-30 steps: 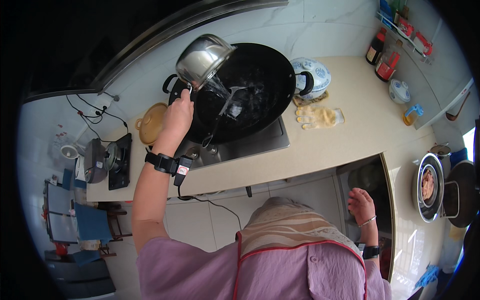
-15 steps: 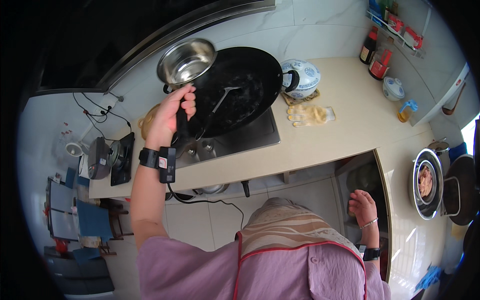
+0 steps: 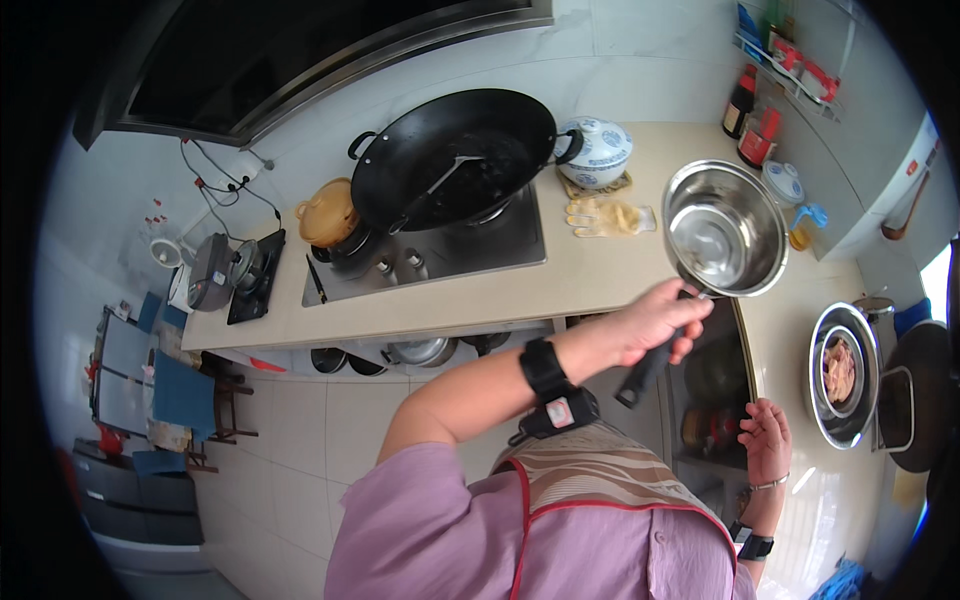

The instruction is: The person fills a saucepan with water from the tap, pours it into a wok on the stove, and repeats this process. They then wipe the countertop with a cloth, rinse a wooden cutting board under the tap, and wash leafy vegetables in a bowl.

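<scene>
A steel saucepan (image 3: 720, 225) with a black handle is in my left hand (image 3: 672, 325), over the counter to the right of the wok. Its shiny inside faces up. My right hand (image 3: 765, 440) is beside the counter's inner edge at lower right, fingers loosely bent, holding nothing visible. The black wok (image 3: 410, 150) sits on the steel hob (image 3: 470, 258), with a long-handled utensil (image 3: 440, 180) lying inside. A striped glove (image 3: 605, 218) lies below a blue-and-white lidded pot (image 3: 597, 150). Steel bowls (image 3: 860, 410) on the right counter hold pinkish meat (image 3: 839, 370).
A tan pot (image 3: 325, 210) stands left of the wok. An electric cooktop (image 3: 250, 305) with cables is at the far left. Bottles (image 3: 758, 130), a small lidded jar (image 3: 783, 180) and a wire shelf (image 3: 785, 85) are at the back right. A dark pan (image 3: 920, 430) stands right of the bowls.
The saucepan, earlier tipped over the wok with water pouring out, has turned upright and moved right in my left hand, away from the wok. My right hand has shifted slightly rightward.
</scene>
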Motion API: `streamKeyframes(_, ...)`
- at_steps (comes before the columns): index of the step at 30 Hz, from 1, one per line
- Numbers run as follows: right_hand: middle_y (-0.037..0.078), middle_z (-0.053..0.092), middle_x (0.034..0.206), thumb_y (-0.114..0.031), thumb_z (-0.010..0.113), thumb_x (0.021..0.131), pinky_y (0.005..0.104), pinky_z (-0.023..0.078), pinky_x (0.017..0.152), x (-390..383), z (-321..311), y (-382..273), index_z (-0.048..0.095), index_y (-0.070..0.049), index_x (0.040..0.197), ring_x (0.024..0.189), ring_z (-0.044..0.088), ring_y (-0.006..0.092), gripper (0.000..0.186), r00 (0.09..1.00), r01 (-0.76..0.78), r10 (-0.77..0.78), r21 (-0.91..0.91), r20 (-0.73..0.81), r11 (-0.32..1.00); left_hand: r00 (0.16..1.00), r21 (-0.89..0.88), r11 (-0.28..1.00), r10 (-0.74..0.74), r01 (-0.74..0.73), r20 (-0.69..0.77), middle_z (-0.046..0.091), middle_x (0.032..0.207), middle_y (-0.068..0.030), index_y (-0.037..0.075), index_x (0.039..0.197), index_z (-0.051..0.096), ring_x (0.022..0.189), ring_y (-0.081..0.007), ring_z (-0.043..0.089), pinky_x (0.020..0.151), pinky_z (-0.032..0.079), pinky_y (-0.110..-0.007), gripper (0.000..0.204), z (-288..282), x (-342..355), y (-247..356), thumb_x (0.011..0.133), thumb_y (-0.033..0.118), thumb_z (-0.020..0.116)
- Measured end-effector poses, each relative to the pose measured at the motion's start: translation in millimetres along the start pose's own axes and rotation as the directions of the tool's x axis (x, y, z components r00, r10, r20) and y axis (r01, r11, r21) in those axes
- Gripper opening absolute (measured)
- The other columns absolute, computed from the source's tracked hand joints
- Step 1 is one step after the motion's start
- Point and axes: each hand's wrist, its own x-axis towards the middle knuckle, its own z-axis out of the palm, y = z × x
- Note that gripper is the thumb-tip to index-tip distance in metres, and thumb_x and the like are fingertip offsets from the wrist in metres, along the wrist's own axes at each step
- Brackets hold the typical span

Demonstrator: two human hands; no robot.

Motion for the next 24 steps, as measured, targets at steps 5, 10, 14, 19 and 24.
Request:
streamKeyframes(5, 0.011, 0.065, 0.103, -0.018, 0.05, 0.097, 0.0246, 0.053, 0.066, -32, -3, -22, 0.053, -0.001, 0.116, 0.081, 0.065, 0.0146, 0.025, 0.984, 0.071, -0.061, -0.055, 0.164, 0.996, 0.981, -0.055, 0.998, 0.005, 0.005, 0.195, 0.058, 0.082, -0.0068, 0.008, 0.112, 0.038, 0.06, -0.0144, 0.058, 0.054, 0.049, -0.029, 0.032, 66, 32, -51, 0.097, 0.032, 0.053)
streamKeyframes(10, 0.013, 0.063, 0.106, -0.026, 0.049, 0.098, 0.0297, 0.053, 0.075, -54, 15, -46, 0.049, 0.002, 0.12, 0.088, 0.064, 0.0184, 0.035, 0.927, 0.079, -0.07, -0.009, 0.368, 0.997, 0.936, 0.007, 0.992, 0.118, -0.127, 0.331, 0.057, 0.109, -0.0088, 0.01, 0.118, 0.034, 0.087, -0.0111, 0.051, 0.076, 0.048, -0.026, 0.036, 111, 43, -85, 0.099, 0.038, 0.045)
streamKeyframes(14, 0.012, 0.063, 0.1, -0.027, 0.059, 0.092, 0.0295, 0.053, 0.075, -61, 30, -51, 0.048, -0.001, 0.12, 0.084, 0.063, 0.0169, 0.04, 0.933, 0.094, -0.096, 0.024, 0.347, 0.995, 0.943, -0.014, 0.993, 0.114, -0.115, 0.312, 0.054, 0.118, -0.0053, 0.01, 0.125, 0.03, 0.09, -0.0093, 0.047, 0.08, 0.048, -0.026, 0.042, 124, 48, -98, 0.1, 0.041, 0.041)
streamKeyframes(19, 0.008, 0.063, 0.086, -0.021, 0.061, 0.09, 0.0263, 0.052, 0.067, -47, 48, -50, 0.044, -0.001, 0.121, 0.072, 0.063, 0.0155, 0.041, 0.935, 0.043, -0.015, -0.071, 0.356, 0.997, 0.957, 0.023, 0.991, 0.123, -0.134, 0.264, 0.05, 0.128, -0.007, 0.005, 0.13, 0.026, 0.094, -0.0091, 0.047, 0.085, 0.046, -0.028, 0.051, 104, 47, -99, 0.099, 0.043, 0.041)
streamKeyframes(24, 0.005, 0.057, 0.072, -0.019, 0.058, 0.091, 0.024, 0.046, 0.053, -27, 73, -44, 0.048, -0.003, 0.11, 0.057, 0.054, 0.0127, 0.027, 0.943, 0.107, -0.059, -0.129, 0.328, 0.986, 0.962, 0.069, 0.981, 0.162, -0.181, 0.221, 0.053, 0.125, -0.0109, 0.005, 0.126, 0.03, 0.102, -0.0129, 0.053, 0.082, 0.047, -0.029, 0.048, 79, 47, -81, 0.1, 0.044, 0.039)
